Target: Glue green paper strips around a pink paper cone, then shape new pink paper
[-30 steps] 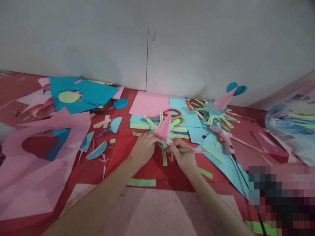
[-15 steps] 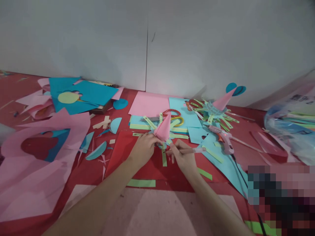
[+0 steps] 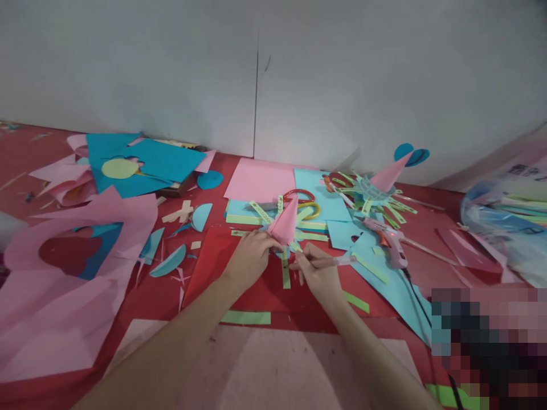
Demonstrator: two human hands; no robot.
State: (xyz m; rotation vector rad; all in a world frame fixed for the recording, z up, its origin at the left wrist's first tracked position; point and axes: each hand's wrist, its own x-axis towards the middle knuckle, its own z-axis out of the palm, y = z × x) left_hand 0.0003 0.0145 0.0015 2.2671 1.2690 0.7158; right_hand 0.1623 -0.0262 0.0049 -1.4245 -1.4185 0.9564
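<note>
Pen [image 3: 342, 260] and pink cone [image 3: 285, 224] held close together

The left grip [image 3: 249, 257] is pinched at the upright cone's base, over a red sheet [image 3: 224, 265]. The right grip [image 3: 318, 267] is clamped around the pen, beside a green strip [image 3: 286, 278]. Red and yellow scissor handles [image 3: 317, 212] lie just behind; farther right sit a glue gun [image 3: 395, 251] and a second cone [image 3: 390, 175].
</note>
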